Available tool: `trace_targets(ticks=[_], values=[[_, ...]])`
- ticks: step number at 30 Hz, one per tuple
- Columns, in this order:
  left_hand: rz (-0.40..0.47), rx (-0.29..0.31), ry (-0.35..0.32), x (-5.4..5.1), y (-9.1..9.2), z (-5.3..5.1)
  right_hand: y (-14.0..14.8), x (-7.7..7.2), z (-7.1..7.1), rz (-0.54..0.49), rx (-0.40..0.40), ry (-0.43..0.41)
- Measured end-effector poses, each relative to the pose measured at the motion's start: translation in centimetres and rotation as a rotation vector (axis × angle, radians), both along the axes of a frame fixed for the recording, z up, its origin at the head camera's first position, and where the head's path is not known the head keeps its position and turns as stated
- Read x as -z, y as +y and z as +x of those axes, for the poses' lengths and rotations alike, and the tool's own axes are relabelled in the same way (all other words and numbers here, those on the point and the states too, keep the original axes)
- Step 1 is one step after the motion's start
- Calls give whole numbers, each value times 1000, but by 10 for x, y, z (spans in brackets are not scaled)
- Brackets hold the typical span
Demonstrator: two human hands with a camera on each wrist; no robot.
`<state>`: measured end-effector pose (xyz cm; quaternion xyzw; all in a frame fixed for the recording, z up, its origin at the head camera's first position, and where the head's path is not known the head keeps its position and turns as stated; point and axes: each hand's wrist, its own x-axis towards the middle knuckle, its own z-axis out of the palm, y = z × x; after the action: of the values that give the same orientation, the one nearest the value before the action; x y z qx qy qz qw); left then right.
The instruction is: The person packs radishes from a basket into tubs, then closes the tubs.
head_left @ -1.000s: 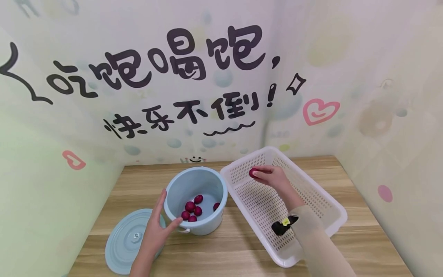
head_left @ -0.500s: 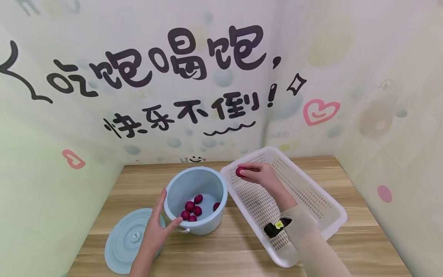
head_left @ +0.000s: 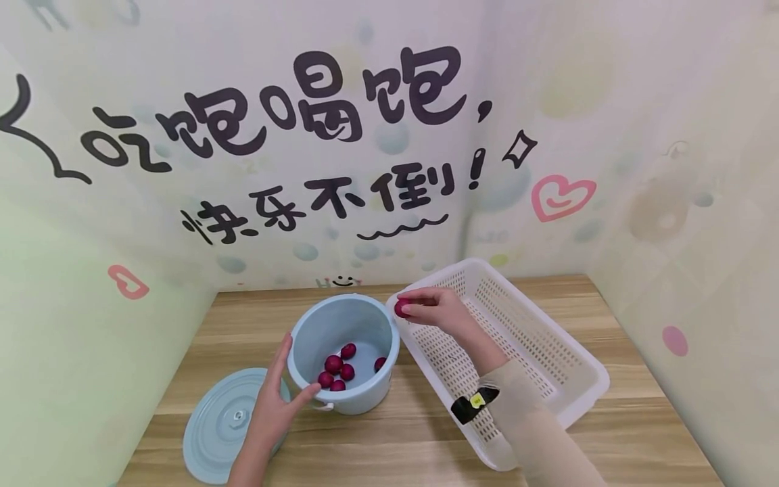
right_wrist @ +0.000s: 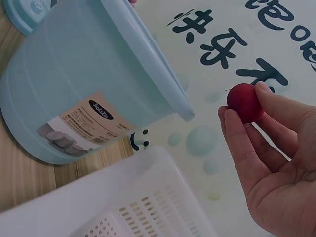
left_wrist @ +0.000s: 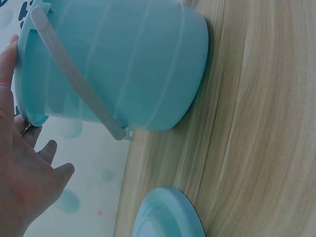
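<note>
My right hand (head_left: pixel 441 311) pinches a dark red radish (head_left: pixel 401 308) between thumb and fingertips, above the left far corner of the white basket (head_left: pixel 575 406). A thin root shows on the radish (right_wrist: pixel 244 102) in the right wrist view. Left of the basket stands a light blue bucket (head_left: pixel 369 398), with several radishes (head_left: pixel 334 365) on its floor. My left hand (head_left: pixel 275 406) rests against the bucket's rim, thumb at the front and straight fingers along the left side. The other fingers hang loosely below the rim in the left wrist view.
A blue lid (head_left: pixel 216 426) lies on the wooden table (head_left: pixel 389 453) left of the bucket, partly behind my left forearm. The bucket's handle (left_wrist: pixel 79 79) hangs down its side. A wall (head_left: pixel 389 149) with black lettering rises behind the table.
My right hand has carried the radish left across the basket toward the bucket. The left hand, the bucket and the radishes inside look unmoved.
</note>
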<state>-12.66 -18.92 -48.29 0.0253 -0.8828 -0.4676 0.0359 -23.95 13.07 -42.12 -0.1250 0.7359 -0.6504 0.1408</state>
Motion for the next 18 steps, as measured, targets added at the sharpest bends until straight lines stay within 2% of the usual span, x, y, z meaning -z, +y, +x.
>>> trace_targets(ticks=[7,18], values=[[7,0,6,2,-1,-1,-9,-3,4,-8,-27,-22],[5,4,19,3,-2,-1,-16,1,4,30,-57,8]])
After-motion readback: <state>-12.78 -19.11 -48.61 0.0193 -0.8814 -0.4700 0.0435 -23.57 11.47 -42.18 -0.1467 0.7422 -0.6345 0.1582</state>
